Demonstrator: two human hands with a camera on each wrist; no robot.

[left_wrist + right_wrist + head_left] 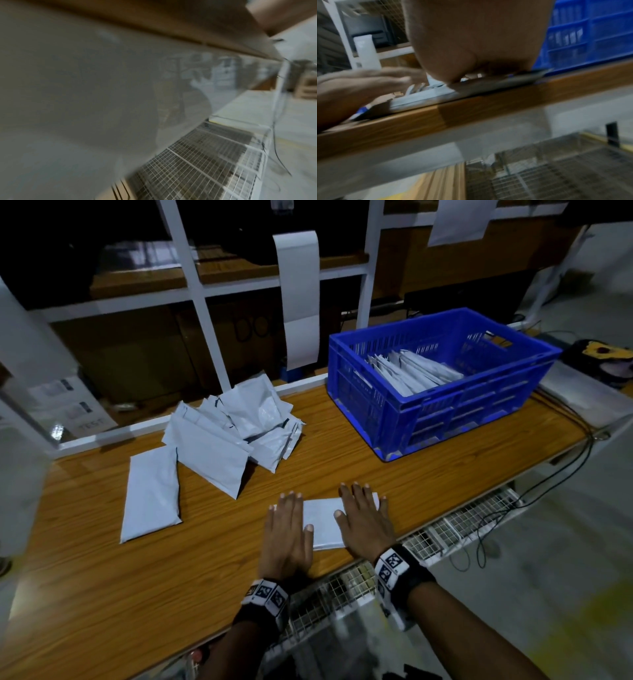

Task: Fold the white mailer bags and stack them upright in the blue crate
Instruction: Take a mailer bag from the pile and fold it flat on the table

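A folded white mailer bag (323, 523) lies flat near the table's front edge. My left hand (286, 529) and my right hand (364, 520) both press down on it with straight fingers, left on its left end, right on its right end. The right wrist view shows the same mailer bag (426, 96) under my right palm (474, 40), with my left hand (359, 86) beside it. A loose pile of white mailer bags (236, 429) sits behind and to the left. The blue crate (442, 378) stands at the back right with several folded bags (411, 371) leaning inside.
One flat mailer bag (152, 494) lies alone at the left of the wooden table (102, 594). A white shelf frame (198, 289) rises behind the table. Wire mesh (455, 525) runs below the front edge, and cables (548, 474) hang at the right. The left wrist view is blurred.
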